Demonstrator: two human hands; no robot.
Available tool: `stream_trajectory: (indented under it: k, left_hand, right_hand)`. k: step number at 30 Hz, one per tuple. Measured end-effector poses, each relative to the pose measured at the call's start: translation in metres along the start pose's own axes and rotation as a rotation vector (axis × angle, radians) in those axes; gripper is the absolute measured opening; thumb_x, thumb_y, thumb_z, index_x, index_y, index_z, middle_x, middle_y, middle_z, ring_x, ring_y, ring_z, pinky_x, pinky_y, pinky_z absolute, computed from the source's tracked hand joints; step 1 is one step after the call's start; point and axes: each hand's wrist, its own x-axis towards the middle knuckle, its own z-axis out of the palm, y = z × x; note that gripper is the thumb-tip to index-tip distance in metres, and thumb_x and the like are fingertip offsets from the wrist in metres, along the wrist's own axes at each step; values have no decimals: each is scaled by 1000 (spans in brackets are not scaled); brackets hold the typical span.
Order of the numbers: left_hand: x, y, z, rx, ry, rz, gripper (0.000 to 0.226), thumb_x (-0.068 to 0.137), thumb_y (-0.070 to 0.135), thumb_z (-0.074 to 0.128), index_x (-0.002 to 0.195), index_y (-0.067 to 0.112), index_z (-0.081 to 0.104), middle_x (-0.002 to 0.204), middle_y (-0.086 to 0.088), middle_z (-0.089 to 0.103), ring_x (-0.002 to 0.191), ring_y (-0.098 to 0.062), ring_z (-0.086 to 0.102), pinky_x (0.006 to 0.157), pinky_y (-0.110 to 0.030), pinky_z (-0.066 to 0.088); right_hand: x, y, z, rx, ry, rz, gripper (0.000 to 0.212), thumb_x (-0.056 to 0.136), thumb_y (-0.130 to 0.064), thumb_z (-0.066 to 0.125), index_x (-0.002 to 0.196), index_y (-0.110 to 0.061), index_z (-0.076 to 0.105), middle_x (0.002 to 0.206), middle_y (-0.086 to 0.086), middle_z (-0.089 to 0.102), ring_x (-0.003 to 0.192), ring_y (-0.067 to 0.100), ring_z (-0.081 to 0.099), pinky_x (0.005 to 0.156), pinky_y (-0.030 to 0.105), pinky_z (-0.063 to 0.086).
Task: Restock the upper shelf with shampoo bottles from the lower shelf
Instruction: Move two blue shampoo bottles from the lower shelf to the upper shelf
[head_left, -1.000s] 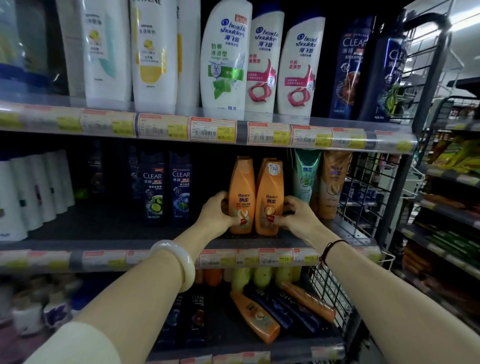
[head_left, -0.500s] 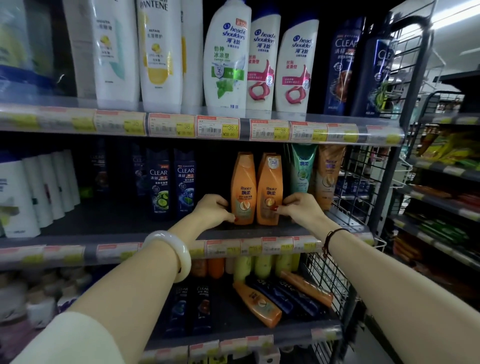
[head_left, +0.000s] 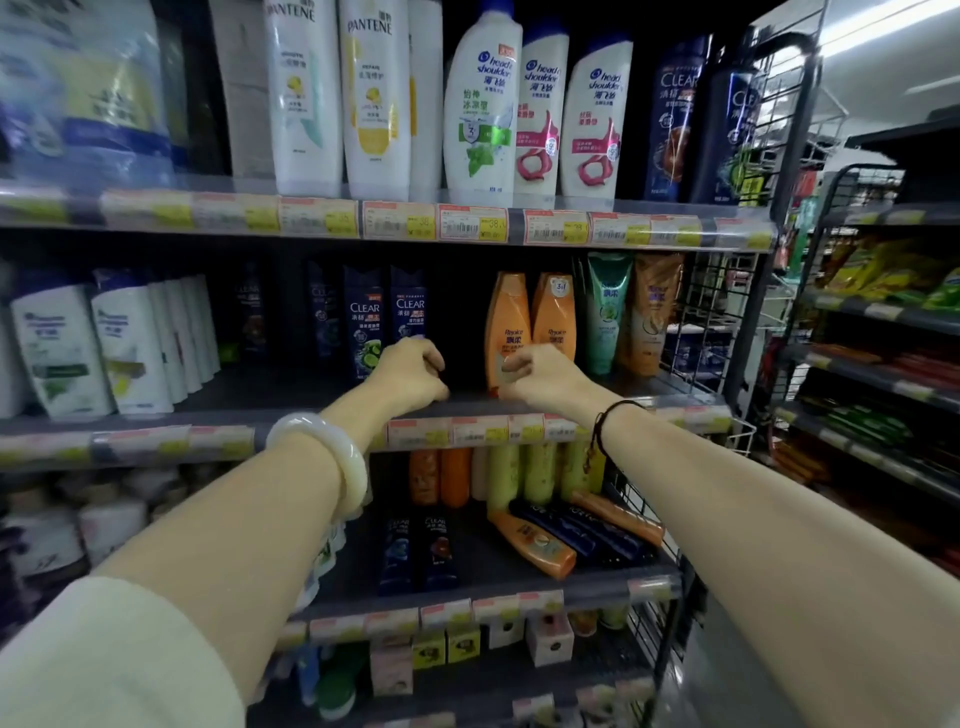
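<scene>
Two orange bottles (head_left: 530, 332) stand placed on the upper shelf (head_left: 311, 410); left hand (head_left: 410, 371) and right hand (head_left: 545, 374), loosely curled and empty, must next reach to the lower shelf (head_left: 519, 582) for another.

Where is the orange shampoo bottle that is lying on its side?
The orange shampoo bottle lying flat sits on the lower shelf, right of centre, beside dark blue bottles lying flat, below the right hand.

Both arms outstretched, left hand (head_left: 413, 375) and right hand (head_left: 543, 373) loosely curled, empty
</scene>
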Motion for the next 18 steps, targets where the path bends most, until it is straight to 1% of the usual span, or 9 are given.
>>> stream_trajectory:
  k: [1,3,6,8,10,11,14,16,18]
  left_hand:
    - [-6,-2,-1,1,-25,-2,36,76,2,71,112,4,62,93,-6,60,85,-19,56,74,-27,43]
    - [-19,-9,0,23,-71,-13,35,76,4,71,110,5,62,94,-6,61,86,-20,59,75,-28,46]
    - [-34,-24,4,77,-106,-39,27,74,7,73,100,12,65,103,-10,67,96,-24,64,83,-31,52]
    - [-44,-32,7,127,-150,-72,20,76,6,70,91,18,65,105,-9,67,94,-23,62,75,-30,51]
    - [-52,-39,10,160,-224,-109,20,79,5,66,91,21,65,104,-6,65,88,-21,60,62,-26,48]
    - [-54,-42,12,169,-266,-122,20,81,5,63,93,21,65,104,-5,64,87,-20,59,59,-25,47]
    - [-64,-52,18,188,-351,-166,22,84,4,59,103,16,64,101,-4,61,83,-17,59,63,-26,49]
    - [-68,-60,23,177,-377,-198,18,83,4,62,93,18,63,94,-3,62,75,-13,57,63,-26,49]
    - [-72,-67,27,179,-406,-221,16,81,6,66,88,19,62,86,0,60,73,-11,55,65,-27,48]
  right_hand:
    - [-5,-3,5,-30,-25,-18,43,83,-12,68,123,-1,57,120,15,61,112,28,58,92,33,48]
    - [-15,-7,13,-88,-85,-22,46,80,-14,72,123,-3,57,123,14,60,112,28,58,88,31,48]
    - [-30,-10,25,-201,-181,-19,44,77,-16,74,118,-5,62,118,10,62,103,23,59,81,29,49]
    - [-37,-10,32,-268,-242,-17,37,77,-17,75,111,-7,67,112,8,65,90,18,58,69,25,48]
    - [-43,-8,40,-282,-297,4,32,77,-17,74,108,-8,69,105,7,67,80,14,57,59,20,45]
    - [-46,-7,44,-285,-318,17,32,78,-17,73,109,-7,68,103,7,67,78,14,57,56,19,44]
    - [-53,-1,56,-285,-369,40,31,80,-15,71,109,-6,67,107,10,69,80,15,60,58,19,48]
    - [-54,4,64,-291,-406,53,29,79,-16,72,107,-7,68,109,12,69,82,15,61,60,20,50]
    - [-55,9,71,-297,-438,73,30,79,-16,73,107,-6,68,110,12,69,77,11,60,61,20,50]
